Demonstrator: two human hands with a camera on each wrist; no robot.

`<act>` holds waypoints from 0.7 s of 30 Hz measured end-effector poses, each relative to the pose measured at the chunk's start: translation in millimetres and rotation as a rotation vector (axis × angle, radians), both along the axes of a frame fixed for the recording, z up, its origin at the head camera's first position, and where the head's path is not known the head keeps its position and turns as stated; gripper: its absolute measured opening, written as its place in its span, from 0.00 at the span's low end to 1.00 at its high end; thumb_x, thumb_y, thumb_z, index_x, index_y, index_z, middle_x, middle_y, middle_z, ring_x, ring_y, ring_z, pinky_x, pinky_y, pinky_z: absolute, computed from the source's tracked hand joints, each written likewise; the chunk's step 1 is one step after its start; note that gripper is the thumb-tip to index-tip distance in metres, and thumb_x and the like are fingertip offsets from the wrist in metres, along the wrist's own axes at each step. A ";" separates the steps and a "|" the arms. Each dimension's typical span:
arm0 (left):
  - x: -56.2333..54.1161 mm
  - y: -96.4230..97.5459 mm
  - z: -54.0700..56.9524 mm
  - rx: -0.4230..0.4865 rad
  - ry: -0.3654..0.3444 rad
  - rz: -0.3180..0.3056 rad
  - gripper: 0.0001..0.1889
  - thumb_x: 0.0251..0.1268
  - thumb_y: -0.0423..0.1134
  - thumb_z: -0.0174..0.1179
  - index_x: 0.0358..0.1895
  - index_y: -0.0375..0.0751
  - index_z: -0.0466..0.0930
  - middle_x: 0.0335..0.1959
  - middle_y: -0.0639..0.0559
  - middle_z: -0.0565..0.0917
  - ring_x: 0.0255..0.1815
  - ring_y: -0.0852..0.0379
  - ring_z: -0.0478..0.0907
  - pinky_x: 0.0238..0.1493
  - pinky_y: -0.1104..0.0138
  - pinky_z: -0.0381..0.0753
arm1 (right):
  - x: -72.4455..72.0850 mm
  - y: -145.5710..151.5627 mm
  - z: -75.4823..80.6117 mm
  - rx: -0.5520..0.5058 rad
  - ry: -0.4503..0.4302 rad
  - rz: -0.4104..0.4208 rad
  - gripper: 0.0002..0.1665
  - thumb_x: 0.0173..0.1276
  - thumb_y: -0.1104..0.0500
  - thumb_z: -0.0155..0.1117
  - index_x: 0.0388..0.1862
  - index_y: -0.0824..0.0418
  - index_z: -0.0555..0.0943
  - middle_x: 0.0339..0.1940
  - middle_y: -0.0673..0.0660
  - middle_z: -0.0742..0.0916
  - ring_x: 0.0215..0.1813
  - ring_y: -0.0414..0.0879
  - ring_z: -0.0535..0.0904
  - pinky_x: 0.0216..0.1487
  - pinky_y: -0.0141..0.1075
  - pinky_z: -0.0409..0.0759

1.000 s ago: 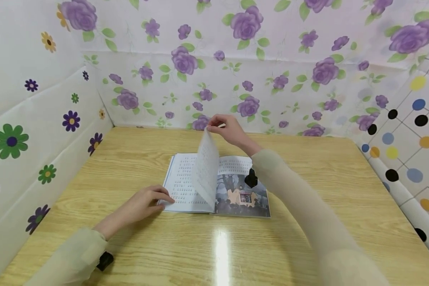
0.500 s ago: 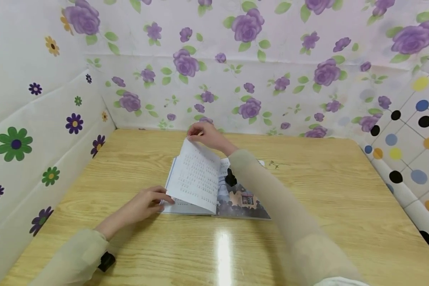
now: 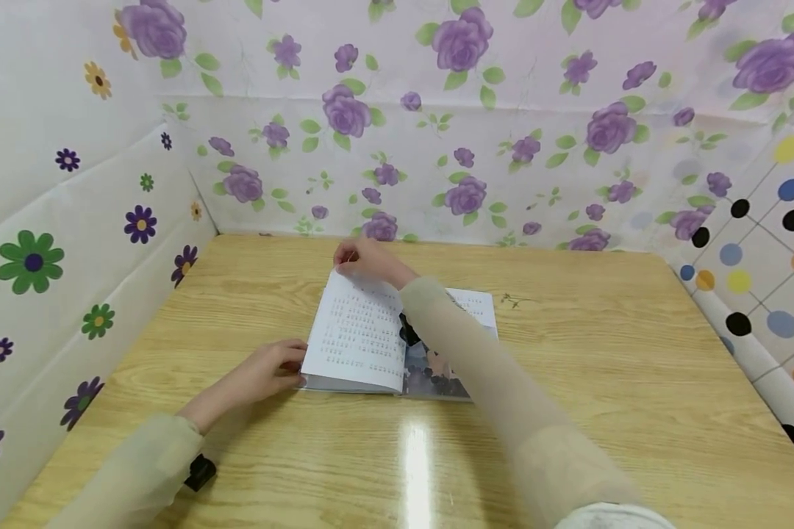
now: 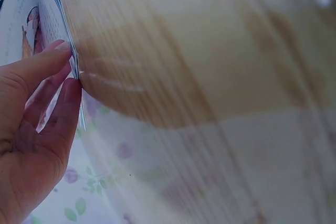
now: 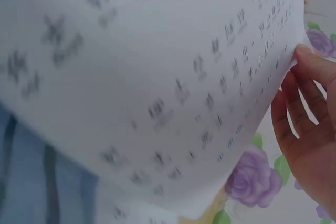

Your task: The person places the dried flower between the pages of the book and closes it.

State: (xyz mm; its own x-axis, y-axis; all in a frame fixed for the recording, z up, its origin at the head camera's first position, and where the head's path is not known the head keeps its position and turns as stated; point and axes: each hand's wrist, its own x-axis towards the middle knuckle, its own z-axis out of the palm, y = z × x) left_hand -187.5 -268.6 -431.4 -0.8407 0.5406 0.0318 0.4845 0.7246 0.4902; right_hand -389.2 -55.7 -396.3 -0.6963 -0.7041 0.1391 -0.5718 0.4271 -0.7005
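An open book [image 3: 479, 303] lies on the wooden table, with printed text and a dark illustration on its right side. My right hand [image 3: 370, 261] pinches the top left corner of a page [image 3: 360, 330], turned over onto the left side. That page's lower edge still bows up above the sheets beneath. In the right wrist view, thumb and fingers of the right hand [image 5: 310, 114] grip the page's edge. My left hand [image 3: 267, 371] is at the book's lower left edge; the left wrist view has its thumb and fingers [image 4: 65, 103] pinching that edge. My right sleeve hides part of the illustration.
The wooden table [image 3: 602, 382] extends around the book on all sides. Behind it rises a wall covering [image 3: 423, 162] with purple flowers, with a flowered side covering [image 3: 99, 220] at left and a dotted one [image 3: 761, 272] at right.
The page has swung from upright over to the left and down, carried by my right hand. My left fingers, earlier lying on the left page, have drawn back to the book's edge.
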 end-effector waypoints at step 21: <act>2.0 -1.8 -3.6 0.153 -0.098 0.055 0.20 0.59 0.24 0.66 0.51 0.38 0.69 0.49 0.41 0.82 0.54 0.42 0.82 0.54 0.59 0.84 | 3.3 -18.2 -35.1 0.069 0.017 -0.091 0.03 0.68 0.63 0.65 0.36 0.61 0.85 0.37 0.55 0.87 0.38 0.40 0.75 0.44 0.27 0.71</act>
